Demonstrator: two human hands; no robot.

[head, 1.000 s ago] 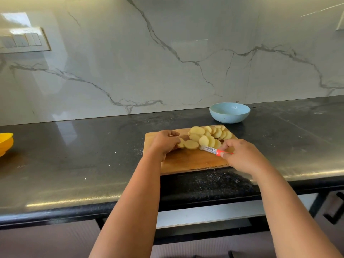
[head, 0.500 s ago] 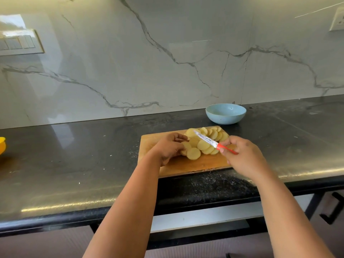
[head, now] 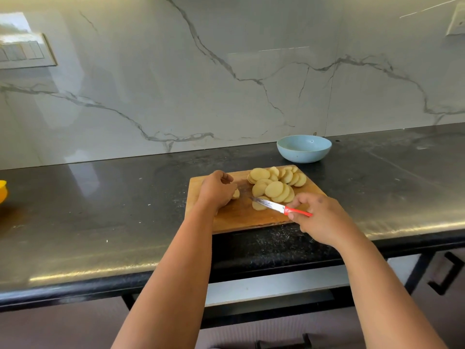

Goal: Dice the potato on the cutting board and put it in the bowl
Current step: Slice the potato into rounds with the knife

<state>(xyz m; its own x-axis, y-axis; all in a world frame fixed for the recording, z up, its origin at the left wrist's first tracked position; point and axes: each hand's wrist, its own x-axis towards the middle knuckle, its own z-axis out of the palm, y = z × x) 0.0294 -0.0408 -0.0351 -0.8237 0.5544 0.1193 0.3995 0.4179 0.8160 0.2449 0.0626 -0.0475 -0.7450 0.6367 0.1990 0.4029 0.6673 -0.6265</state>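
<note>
Several round potato slices (head: pixel 274 188) lie overlapping on the wooden cutting board (head: pixel 241 215), toward its far right. My left hand (head: pixel 217 188) rests on the board's left part, its fingers curled over a small potato piece (head: pixel 236 194). My right hand (head: pixel 320 217) grips the red handle of a small knife (head: pixel 274 205). The blade points left and lies across a single slice (head: pixel 258 205) near the board's middle. The light blue bowl (head: pixel 304 148) stands just behind the board and looks empty.
The board sits near the front edge of a dark stone counter (head: pixel 100 210) with a marble wall behind. A yellow object (head: pixel 2 191) shows at the far left edge. Drawer handles (head: pixel 445 275) are below at right.
My left hand has drawn a small potato piece leftward, away from the pile. The knife has come down from over the slices to lie low across a single slice.
</note>
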